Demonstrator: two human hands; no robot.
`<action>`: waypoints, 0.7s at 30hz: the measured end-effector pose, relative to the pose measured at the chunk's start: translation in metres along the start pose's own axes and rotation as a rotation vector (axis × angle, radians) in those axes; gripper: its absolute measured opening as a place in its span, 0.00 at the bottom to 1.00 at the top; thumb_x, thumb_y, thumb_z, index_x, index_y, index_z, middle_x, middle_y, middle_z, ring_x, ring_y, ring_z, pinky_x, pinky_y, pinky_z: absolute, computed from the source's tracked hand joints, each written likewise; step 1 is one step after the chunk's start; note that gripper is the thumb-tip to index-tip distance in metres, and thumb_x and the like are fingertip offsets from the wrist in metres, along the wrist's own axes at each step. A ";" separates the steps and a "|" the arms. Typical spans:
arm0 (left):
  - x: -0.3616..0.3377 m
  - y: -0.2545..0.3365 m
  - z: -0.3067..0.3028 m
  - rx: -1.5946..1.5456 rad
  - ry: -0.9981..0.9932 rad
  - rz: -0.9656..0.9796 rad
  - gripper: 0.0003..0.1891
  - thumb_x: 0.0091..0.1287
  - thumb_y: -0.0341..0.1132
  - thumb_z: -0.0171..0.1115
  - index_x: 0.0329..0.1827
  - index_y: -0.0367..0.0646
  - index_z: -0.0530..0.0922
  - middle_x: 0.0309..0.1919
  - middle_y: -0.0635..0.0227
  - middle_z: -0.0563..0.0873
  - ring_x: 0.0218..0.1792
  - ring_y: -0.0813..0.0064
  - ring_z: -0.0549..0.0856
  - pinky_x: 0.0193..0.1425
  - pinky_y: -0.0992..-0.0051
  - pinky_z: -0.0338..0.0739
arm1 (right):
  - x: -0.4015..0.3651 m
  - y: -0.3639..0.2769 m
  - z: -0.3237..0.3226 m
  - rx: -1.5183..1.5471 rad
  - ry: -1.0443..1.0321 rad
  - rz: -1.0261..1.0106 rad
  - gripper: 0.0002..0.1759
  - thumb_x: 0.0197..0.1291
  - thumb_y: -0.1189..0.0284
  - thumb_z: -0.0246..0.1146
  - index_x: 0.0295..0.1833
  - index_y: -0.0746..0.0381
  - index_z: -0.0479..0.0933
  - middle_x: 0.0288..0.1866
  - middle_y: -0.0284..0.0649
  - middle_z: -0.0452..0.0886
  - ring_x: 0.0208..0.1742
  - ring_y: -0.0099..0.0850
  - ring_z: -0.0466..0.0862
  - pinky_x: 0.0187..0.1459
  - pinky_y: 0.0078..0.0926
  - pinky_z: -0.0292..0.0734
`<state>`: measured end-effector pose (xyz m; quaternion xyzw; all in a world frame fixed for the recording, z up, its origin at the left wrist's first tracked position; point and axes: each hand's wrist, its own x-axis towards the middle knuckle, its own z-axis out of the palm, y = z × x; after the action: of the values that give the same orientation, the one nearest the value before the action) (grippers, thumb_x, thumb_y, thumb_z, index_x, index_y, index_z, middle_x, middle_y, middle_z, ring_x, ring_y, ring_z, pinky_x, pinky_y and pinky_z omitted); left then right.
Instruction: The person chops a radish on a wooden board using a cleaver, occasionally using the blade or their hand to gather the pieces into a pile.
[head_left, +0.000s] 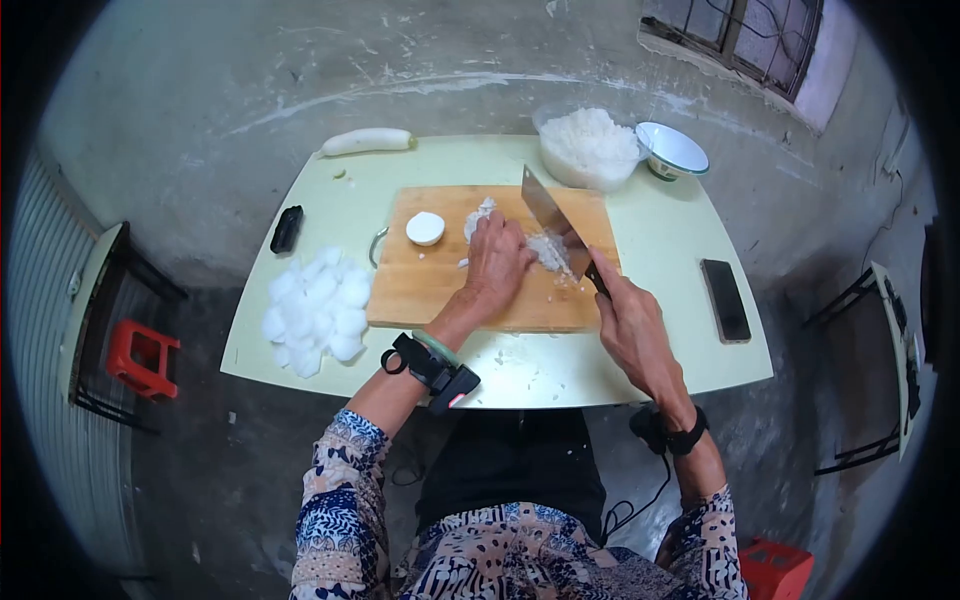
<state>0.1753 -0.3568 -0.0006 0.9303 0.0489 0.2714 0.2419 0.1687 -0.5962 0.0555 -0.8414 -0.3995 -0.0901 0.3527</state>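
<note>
My right hand grips the black handle of a cleaver, its broad blade slanting up and left over the wooden cutting board. On the board, my left hand has its fingers curled down onto white radish pieces, partly hidden under it. Between that hand and the blade lies a small heap of chopped radish. A cut radish chunk sits apart at the board's left. Left of the board, many thin white radish slices are piled on the table.
At the back stand a clear bowl heaped with chopped white radish and a white bowl. A whole radish lies back left. A phone rests at right, a black case at left. Red stools are on the floor.
</note>
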 end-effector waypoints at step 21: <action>0.018 -0.016 0.004 0.014 0.070 0.003 0.05 0.67 0.26 0.65 0.43 0.37 0.84 0.46 0.54 0.81 0.53 0.49 0.79 0.61 0.55 0.76 | -0.008 -0.007 -0.027 0.268 -0.078 0.230 0.32 0.69 0.83 0.55 0.78 0.61 0.67 0.43 0.65 0.85 0.43 0.60 0.85 0.50 0.47 0.79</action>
<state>0.1931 -0.3404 -0.0024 0.9220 0.0575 0.3037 0.2333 0.1613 -0.6163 0.0755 -0.8300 -0.3222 0.0376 0.4538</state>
